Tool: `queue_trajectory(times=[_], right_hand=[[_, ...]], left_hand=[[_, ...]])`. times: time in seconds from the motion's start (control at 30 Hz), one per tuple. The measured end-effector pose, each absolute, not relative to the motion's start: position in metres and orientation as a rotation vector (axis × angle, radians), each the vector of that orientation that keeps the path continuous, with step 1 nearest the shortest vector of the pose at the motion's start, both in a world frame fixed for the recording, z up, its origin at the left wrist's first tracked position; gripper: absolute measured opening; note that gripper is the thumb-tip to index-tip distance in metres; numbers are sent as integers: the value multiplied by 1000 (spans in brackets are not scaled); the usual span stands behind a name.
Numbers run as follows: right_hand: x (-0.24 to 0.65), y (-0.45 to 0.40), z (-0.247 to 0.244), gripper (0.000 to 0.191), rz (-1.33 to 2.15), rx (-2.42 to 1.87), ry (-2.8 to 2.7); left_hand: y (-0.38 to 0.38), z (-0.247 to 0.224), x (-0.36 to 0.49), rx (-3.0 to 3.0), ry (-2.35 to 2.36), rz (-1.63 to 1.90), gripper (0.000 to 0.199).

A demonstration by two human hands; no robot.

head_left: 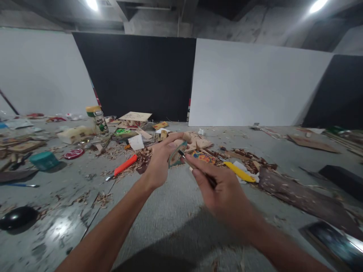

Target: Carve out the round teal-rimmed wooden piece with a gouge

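In front of me, my left hand (159, 160) holds up a small flat piece (176, 154), wood-coloured on its face with a blue-green edge. Its fingers curl around the far side, partly hidden. My right hand (222, 185) pinches a slim pen-like tool (182, 153) with a dark handle; its pale metal-looking part and dark tip are at the face of the piece. Whether the tip touches, and whether the tool is a brush or a blade, I cannot make out. A colourful printed card (204, 156) lies just beyond the right fingers.
On the grey floor lie an orange-handled cutter (125, 165), a yellow-handled tool (240, 172), wood shavings (144, 158), a teal container (44, 161) and a bottle (99, 120). A brown cloth-like strip (300, 196) and a phone (334, 241) are at right. Panels (136, 75) stand behind.
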State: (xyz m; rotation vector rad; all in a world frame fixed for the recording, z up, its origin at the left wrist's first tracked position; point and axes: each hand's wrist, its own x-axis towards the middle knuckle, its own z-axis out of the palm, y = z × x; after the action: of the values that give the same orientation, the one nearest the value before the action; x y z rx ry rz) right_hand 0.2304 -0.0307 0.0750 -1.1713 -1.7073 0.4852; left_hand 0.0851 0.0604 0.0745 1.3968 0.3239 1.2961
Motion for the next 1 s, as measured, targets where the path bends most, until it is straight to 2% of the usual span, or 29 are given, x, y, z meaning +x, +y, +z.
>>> queue_trajectory(times=[0.13, 0.2, 0.27, 0.4, 0.57, 0.73, 0.9, 1.0], right_hand=[[237, -27, 85, 41, 1321, -987, -1270], [240, -25, 89, 40, 1560, -892, -1073], [245, -23, 91, 37, 1642, -843, -976], [254, -23, 94, 37, 1471, -871, -1064], [253, -34, 99, 40, 1028, -1149, -1534], [247, -43, 100, 43, 599, -1315, -1730], [247, -44, 100, 43, 492, -1338, -1779], [246, -46, 102, 42, 417, -1325, -1830]], left_hand=[[54, 81, 88, 1296, 230, 1302, 32], [51, 84, 91, 1227, 199, 1299, 33], [49, 87, 93, 1165, 175, 1291, 34], [48, 89, 93, 1078, 175, 1252, 40], [49, 88, 92, 1020, 198, 1180, 48], [54, 83, 89, 1035, 144, 1101, 50], [62, 85, 72, 1211, 94, 907, 42], [60, 91, 67, 1273, 61, 907, 38]])
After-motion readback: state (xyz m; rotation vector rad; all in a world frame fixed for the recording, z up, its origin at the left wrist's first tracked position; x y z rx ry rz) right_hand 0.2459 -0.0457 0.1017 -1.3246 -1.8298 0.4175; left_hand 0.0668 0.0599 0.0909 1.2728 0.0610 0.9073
